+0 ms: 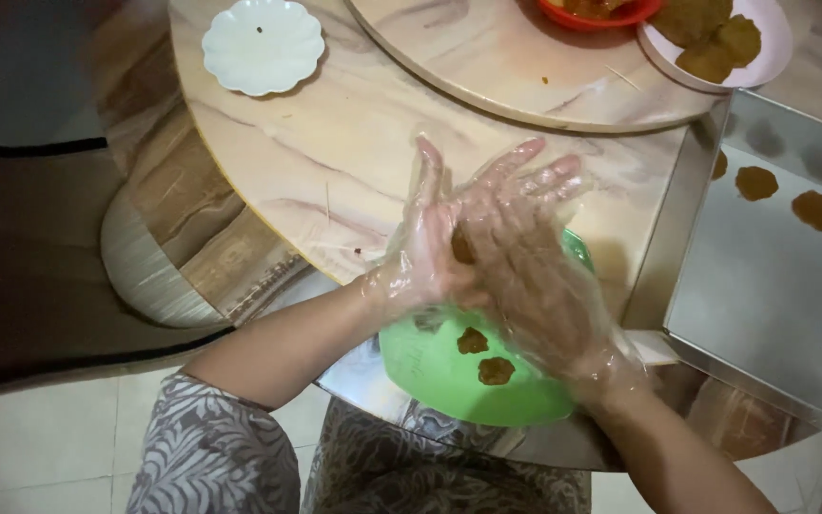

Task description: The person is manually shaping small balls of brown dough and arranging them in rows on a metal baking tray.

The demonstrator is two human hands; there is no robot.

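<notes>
The lump of brown dough [462, 247] sits pressed between my two palms, over the far rim of the green bowl [449, 381] and just above the near edge of the marble table [335, 162]. Only a small dark patch of it shows in the gap between my hands, so I cannot tell its long axis or which way it points; what shows is a rough, matte, reddish-brown mass. My left hand [425, 252] is underneath and to the left, fingers straight and aimed far; my right hand [525, 257] lies across it from the right, fingers spread and pointing far-left. Neither hand is clenched: both are flat and squeeze the dough between the palms. Both wear thin, crinkled, clear plastic gloves. In the bowl below my wrists lie two more brown pieces [483, 357], flattish and ragged at the edges, side by side toward the near wall. To the right, touching the table's edge, is a metal baking tray [773, 314] with several flat brown discs [756, 183] lined along its far side, well apart from one another. On the far side of the table a round turntable [487, 67] carries a pale plate of brown patties [711, 38] and a red dish [601, 13]. Far left on the table stands a small white scalloped saucer [263, 45]. My patterned sleeve [211, 447] shows nearest of all.
</notes>
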